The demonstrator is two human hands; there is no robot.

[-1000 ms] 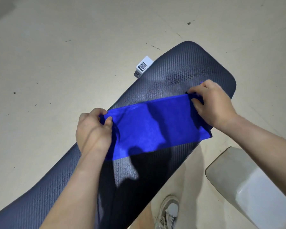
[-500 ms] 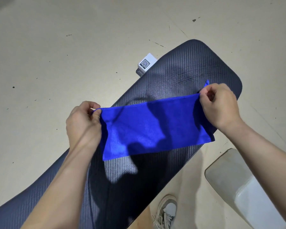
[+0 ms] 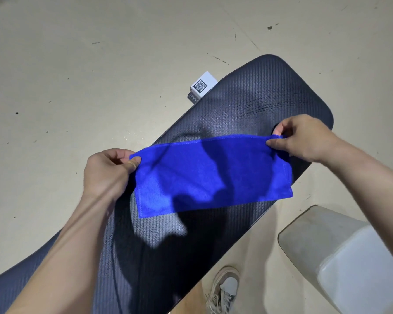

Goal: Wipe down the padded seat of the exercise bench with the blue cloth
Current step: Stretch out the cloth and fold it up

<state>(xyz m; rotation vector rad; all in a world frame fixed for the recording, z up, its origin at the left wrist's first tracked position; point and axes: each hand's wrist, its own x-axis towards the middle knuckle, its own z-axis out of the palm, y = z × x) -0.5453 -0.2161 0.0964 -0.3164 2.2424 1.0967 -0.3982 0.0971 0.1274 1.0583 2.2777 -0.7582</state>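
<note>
Blue cloth (image 3: 211,175) hangs stretched over the bench seat (image 3: 259,105), fingers of both hands pinching its top corners.

A small white box (image 3: 202,86) with a QR code is seen on the beige floor (image 3: 77,64) around 12 o'clock. A worn sneaker (image 3: 225,288) is parked at 6, and a pale rounded block (image 3: 340,257) at 4.

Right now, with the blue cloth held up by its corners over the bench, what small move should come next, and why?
Probably lower the blue cloth flat onto the padded seat. The left hand and right hand pinch its top corners, so it is spread wide, apparently hanging just above the pad. No wiping can start until the cloth lies on the surface.
</note>
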